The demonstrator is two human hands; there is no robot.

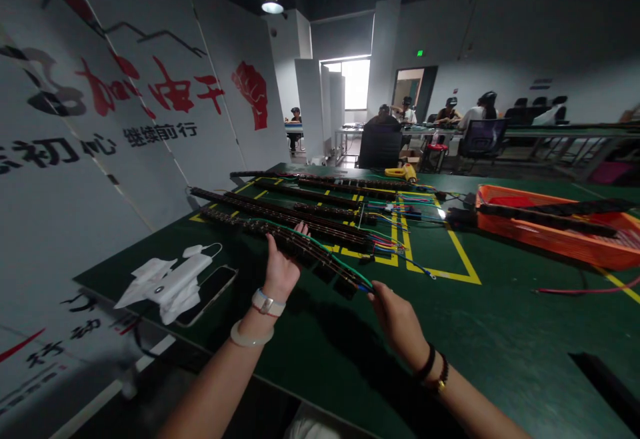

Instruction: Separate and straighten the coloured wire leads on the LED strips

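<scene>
A long dark wire harness (pixel 320 249) with a green wire along its top runs from the table's far left towards me, its near end raised off the table. My left hand (pixel 283 272) cups the harness partway along, thumb on the near side and fingertips showing beyond it. At the near end, my right hand (pixel 397 319) pinches the harness beside a short blue section. Just behind lie more long dark harnesses (pixel 300 215), with coloured wire ends (pixel 387 244) fanning out to the right.
Yellow tape (pixel 463 252) marks rectangles on the green table (pixel 500 332). An orange basket (pixel 555 242) holding dark strips stands right; a yellow heat gun (pixel 407 172) lies at the back. A phone (pixel 213 295) and a white device (pixel 183 282) on tissue lie left. People sit at far tables.
</scene>
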